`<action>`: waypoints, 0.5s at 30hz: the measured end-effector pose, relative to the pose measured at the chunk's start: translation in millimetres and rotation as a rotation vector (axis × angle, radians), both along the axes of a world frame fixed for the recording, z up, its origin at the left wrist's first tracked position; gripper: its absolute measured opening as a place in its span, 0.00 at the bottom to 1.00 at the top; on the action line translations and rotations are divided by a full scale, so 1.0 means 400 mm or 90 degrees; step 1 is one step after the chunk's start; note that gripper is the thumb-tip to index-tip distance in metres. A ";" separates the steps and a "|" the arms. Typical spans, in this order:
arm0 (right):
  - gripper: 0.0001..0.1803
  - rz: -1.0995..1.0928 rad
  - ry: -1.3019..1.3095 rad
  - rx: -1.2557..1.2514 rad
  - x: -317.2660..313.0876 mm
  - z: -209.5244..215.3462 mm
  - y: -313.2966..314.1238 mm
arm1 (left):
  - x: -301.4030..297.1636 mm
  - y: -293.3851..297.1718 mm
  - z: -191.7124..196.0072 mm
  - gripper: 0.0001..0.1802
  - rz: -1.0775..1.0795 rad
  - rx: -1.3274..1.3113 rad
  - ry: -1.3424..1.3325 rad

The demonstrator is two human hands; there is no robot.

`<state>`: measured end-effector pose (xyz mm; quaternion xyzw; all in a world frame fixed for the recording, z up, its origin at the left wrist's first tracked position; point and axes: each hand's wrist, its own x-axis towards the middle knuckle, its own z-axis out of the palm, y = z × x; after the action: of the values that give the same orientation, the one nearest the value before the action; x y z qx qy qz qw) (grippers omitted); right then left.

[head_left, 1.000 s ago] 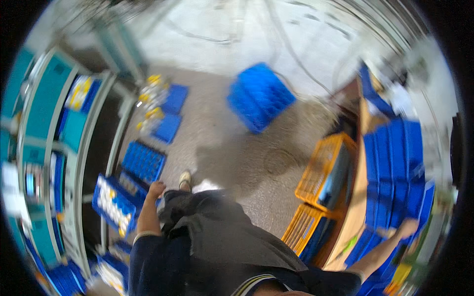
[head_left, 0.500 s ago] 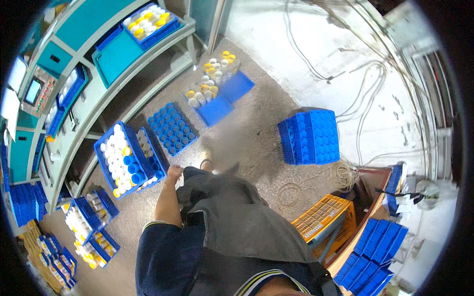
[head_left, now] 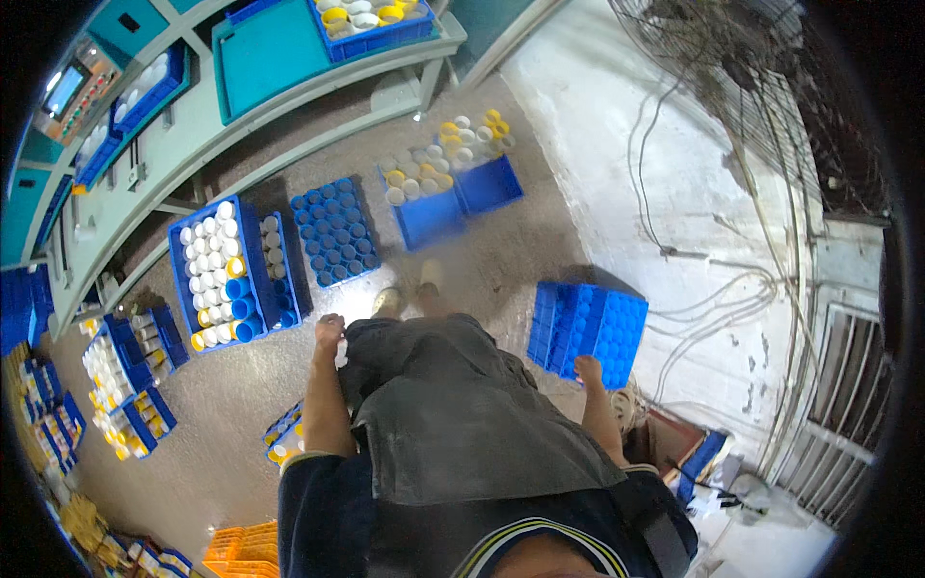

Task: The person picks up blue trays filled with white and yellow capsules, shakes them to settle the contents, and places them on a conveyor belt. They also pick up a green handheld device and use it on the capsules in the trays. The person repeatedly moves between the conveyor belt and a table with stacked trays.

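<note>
Floor: grey concrete floor [head_left: 241, 433], blue plastic crates [head_left: 328, 231] of spools.
Right hand [head_left: 588, 369]: fingers touching stacked blue crates [head_left: 588, 323]; grip unclear.
Left hand [head_left: 329, 330]: curled, empty.

Right hand [head_left: 589, 369] sits against the blue crate [head_left: 588, 329], its fingers too small to read. Left hand [head_left: 329, 330] is blurred at the apron's edge. The crate of bobbins [head_left: 371, 21] on the far bench is cut off by the top edge.

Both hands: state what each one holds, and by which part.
Nothing is held. The left hand and right hand hang empty at the person's sides.
</note>
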<state>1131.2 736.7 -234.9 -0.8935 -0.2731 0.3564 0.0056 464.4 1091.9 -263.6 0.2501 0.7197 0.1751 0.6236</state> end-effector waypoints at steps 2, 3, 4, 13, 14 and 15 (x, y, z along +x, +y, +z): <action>0.06 0.065 0.060 0.033 0.056 -0.067 0.192 | 0.007 -0.010 0.024 0.20 0.110 -0.017 -0.020; 0.07 0.090 0.044 -0.028 0.070 -0.072 0.296 | 0.008 -0.022 0.039 0.19 0.117 -0.014 -0.008; 0.08 0.115 0.054 -0.007 0.069 -0.065 0.414 | 0.012 -0.035 0.051 0.18 0.117 -0.001 -0.002; 0.22 0.247 0.203 0.365 -0.203 0.229 1.095 | -0.001 0.016 0.059 0.07 0.201 -0.148 -0.039; 0.22 0.268 0.200 0.336 -0.214 0.239 1.115 | 0.013 0.046 0.058 0.07 0.203 -0.147 -0.020; 0.23 0.283 0.194 0.319 -0.221 0.243 1.127 | 0.028 0.076 0.059 0.06 0.206 -0.147 -0.002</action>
<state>1043.0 1187.5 -137.7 -0.7202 -0.5354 0.3997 0.1870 475.7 1122.3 -240.0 0.0582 0.7650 0.1898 0.6127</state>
